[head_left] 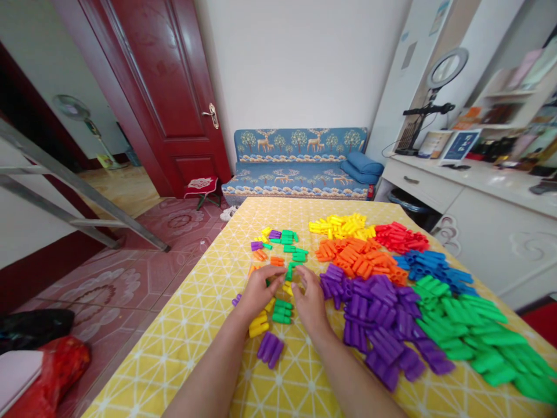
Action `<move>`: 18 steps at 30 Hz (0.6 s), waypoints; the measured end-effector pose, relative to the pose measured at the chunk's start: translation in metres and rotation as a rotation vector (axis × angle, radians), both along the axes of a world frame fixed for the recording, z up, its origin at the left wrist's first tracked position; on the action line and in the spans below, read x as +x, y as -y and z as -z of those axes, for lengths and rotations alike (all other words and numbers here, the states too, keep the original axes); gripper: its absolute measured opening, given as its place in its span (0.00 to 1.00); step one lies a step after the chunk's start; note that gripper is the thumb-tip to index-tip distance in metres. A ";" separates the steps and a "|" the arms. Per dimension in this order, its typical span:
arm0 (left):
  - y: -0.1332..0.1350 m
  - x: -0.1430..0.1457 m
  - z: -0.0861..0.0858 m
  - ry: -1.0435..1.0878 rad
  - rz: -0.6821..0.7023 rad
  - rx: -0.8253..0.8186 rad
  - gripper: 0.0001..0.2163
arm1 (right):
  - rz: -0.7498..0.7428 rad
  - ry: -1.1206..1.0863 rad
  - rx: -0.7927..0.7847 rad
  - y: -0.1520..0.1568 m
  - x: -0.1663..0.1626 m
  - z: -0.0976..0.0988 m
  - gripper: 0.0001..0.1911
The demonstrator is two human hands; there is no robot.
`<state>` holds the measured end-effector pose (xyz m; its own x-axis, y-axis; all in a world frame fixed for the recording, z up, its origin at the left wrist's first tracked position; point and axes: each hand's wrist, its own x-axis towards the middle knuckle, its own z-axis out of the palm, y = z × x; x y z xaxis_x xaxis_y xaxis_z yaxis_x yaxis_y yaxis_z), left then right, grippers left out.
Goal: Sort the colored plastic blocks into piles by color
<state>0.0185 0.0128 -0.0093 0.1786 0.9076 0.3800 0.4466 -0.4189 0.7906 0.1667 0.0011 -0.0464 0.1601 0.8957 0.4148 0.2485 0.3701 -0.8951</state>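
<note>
My left hand and my right hand rest close together on a table with a yellow patterned cloth. Both hands have curled fingers over a small cluster of mixed plastic tube pieces, green, yellow and orange. The left fingers pinch near a green piece; what each hand grips is partly hidden. Purple pieces lie just below the hands. To the right lie sorted heaps: purple, green, blue, orange, red and yellow.
A blue patterned sofa stands beyond the table's far edge. A dark red door is open at the left, beside a metal ladder. White cabinets with a ring light line the right wall. Red and black bags lie on the floor.
</note>
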 end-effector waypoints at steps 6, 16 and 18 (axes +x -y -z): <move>0.002 0.001 -0.023 0.363 -0.014 -0.136 0.12 | -0.002 -0.025 -0.028 -0.003 0.004 -0.001 0.19; -0.064 0.044 -0.052 -0.399 0.061 0.068 0.18 | -0.030 -0.078 -0.043 0.000 -0.002 -0.006 0.19; -0.079 0.054 -0.051 -0.607 0.126 0.065 0.22 | -0.035 -0.084 -0.044 0.000 -0.002 -0.006 0.19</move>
